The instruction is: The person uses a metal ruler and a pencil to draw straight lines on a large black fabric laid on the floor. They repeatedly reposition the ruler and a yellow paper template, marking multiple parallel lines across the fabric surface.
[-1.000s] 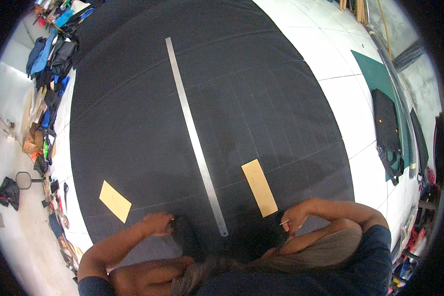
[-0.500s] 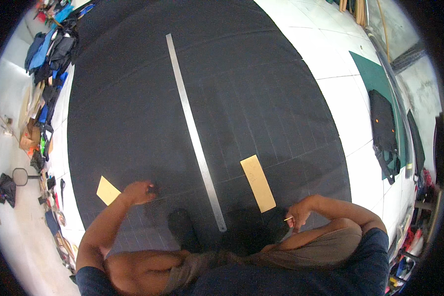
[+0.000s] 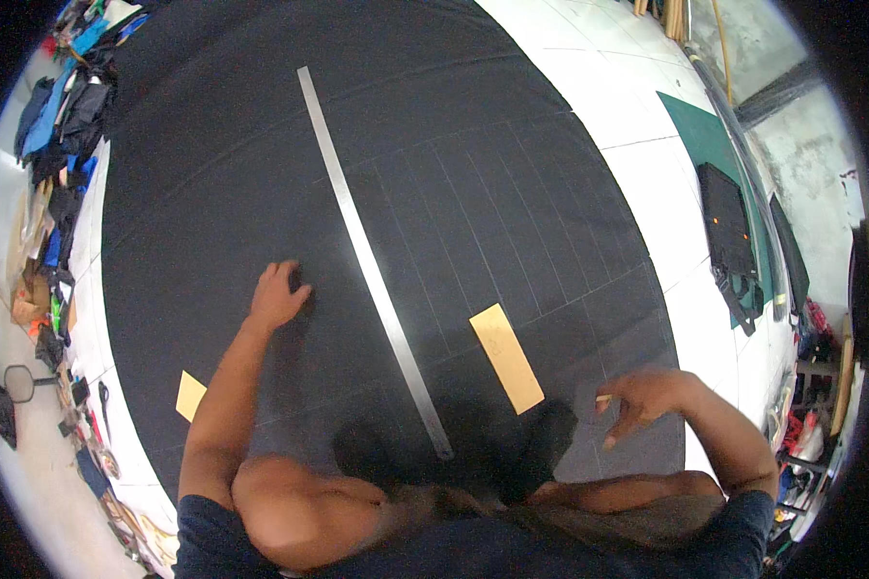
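Black fabric ruled with thin pale lines is spread beneath both hands. A long metal ruler lies slantwise across its middle. To the left of the ruler, my left hand is over the fabric, thumb and fingers apart, holding nothing. My right hand hovers at the lower right, pinching a small pale stick whose kind I cannot make out. Between the ruler and this hand rests a yellow-tan card strip. Another yellow piece is partly hidden behind my left forearm.
White floor tiles border the fabric. At right, a black bag lies on a green mat. Piled dark and blue cloth and clutter line the left side. My bent knees are at the fabric's near side.
My left hand has moved forward over the fabric, and its fingers have spread. My right hand has shifted right, still pinching the pale stick. The whole view has shifted slightly.
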Available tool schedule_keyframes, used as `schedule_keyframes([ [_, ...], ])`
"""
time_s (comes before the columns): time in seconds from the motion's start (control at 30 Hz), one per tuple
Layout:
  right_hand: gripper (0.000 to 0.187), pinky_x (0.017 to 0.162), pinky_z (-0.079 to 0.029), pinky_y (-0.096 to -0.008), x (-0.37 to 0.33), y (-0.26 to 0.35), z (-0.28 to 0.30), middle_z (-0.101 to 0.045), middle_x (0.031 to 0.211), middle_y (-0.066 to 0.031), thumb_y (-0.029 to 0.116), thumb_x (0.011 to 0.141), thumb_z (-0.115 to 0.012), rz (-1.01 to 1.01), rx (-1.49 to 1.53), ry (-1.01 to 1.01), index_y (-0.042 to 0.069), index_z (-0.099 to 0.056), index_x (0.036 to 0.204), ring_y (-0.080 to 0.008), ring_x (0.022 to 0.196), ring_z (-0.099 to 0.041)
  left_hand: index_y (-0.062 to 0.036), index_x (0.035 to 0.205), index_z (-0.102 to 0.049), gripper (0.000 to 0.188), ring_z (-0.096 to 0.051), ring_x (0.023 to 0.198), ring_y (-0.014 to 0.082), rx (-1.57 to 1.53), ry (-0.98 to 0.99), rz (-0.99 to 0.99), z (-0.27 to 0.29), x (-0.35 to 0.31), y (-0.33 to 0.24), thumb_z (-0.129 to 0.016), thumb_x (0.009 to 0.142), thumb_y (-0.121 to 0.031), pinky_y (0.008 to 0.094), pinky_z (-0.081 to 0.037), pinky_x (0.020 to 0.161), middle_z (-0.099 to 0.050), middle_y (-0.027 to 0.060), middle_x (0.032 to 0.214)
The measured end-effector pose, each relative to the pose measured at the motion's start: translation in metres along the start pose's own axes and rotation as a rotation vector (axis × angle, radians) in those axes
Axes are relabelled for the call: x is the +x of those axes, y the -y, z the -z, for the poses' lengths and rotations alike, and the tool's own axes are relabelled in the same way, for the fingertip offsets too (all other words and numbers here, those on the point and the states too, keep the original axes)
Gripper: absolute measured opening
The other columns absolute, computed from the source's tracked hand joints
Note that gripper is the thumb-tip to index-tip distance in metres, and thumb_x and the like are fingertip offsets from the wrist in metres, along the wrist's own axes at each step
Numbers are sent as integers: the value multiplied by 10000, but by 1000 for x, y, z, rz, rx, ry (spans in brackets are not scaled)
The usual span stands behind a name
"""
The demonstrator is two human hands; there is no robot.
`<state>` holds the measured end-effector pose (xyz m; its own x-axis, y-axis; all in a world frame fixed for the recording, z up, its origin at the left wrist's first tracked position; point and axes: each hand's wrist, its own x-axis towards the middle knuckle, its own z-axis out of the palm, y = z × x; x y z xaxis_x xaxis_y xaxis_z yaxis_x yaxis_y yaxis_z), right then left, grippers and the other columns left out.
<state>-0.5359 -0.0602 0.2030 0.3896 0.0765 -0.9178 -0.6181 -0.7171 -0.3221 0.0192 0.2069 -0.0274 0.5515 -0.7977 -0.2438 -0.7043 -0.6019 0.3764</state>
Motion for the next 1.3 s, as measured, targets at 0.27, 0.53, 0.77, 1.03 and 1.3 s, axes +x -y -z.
schedule_keyframes([
  [0.27,570,975,-552,-493,123,41,-21,-696,1316,-138,470,914,-765,-7,-217,-418,108,-640,1337,-347,1181,-692,-258,1652,-327,1023,-163,1582,480,13,-33,-204,-24,58,-75,-779,819,-646,603,-157,1273,-202,267,1705],
  [0.53,760,933,-563,-505,240,199,-108,-612,1257,-196,385,888,-816,-109,441,-786,122,-458,1505,-399,1138,-669,-269,1613,-422,974,-137,1597,452,109,64,-230,-26,55,-72,-761,804,-692,601,-132,1278,-170,238,1725],
  [0.77,794,848,-588,-493,256,202,-123,-584,1156,-167,321,896,-809,-66,317,-762,141,-414,1561,-383,1052,-683,-196,1596,-448,1002,-161,1598,421,99,51,-259,-20,55,-62,-798,782,-662,598,-147,1282,-215,198,1722],
  [1.03,811,832,-595,-476,263,221,-125,-568,1123,-151,357,899,-801,21,300,-715,164,-399,1576,-363,1018,-682,-174,1589,-449,1048,-198,1581,447,92,43,-263,-17,47,-33,-837,737,-644,606,-191,1270,-249,183,1718],
  [1.3,810,844,-593,-470,262,223,-123,-569,1126,-152,370,899,-802,9,272,-722,163,-402,1572,-353,1018,-682,-167,1590,-444,1011,-203,1585,426,87,99,-234,-5,45,-42,-858,761,-573,586,-194,1281,-266,175,1713],
])
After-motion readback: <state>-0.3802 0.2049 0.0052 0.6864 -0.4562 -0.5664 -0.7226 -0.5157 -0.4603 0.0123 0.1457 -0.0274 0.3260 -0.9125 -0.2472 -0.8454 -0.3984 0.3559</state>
